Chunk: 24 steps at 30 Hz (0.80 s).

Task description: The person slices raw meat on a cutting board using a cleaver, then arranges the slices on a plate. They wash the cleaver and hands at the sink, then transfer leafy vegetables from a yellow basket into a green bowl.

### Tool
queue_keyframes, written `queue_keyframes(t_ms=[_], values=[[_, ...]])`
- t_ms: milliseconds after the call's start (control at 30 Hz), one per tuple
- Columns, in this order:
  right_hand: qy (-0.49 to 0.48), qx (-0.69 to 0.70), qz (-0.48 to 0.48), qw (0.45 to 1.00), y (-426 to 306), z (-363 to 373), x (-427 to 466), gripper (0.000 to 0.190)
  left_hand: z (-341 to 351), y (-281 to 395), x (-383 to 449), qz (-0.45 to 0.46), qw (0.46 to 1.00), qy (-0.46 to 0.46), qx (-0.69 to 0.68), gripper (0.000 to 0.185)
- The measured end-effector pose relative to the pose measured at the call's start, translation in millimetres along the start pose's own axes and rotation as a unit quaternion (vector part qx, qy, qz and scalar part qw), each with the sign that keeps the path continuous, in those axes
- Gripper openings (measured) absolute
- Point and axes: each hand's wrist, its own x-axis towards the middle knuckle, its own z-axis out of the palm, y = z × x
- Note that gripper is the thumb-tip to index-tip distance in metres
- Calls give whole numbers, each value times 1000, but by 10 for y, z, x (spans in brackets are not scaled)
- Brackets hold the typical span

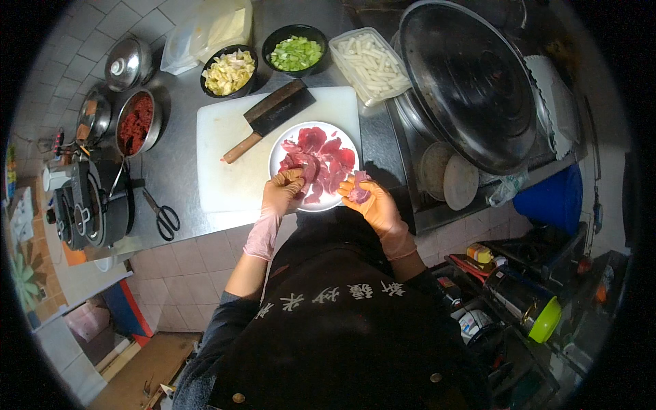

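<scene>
Thin slices of raw red meat are spread over a round white plate, which rests on the right part of a white cutting board. My left hand, in a thin translucent glove, pinches a meat slice at the plate's lower left. In my right hand, gloved the same way, a folded piece of meat is held just off the plate's right rim. Behind the plate, a dark-bladed cleaver with a wooden handle lies slantwise on the board.
Along the back stand bowls of chopped cabbage and cut green vegetable, plus a tub of white noodle-like sticks. To the left are a bowl of red paste and black-handled scissors. A large dark lid leans at right.
</scene>
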Motion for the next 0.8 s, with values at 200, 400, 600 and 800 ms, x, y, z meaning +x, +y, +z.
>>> queue_keyframes(t_ms=[200,400,600,800], values=[[-3,1,1,1000,32,-50,12,34,-40,-104,-9,-4,997,-21,70,17],[-7,-6,3,1000,48,-14,9,34,31,-81,-147,29,979,70,190,19],[-6,12,-10,1000,34,-40,20,35,87,-218,-253,27,1000,5,5,22],[-12,33,-4,999,35,-94,45,36,221,-95,-434,-104,987,-46,115,27]])
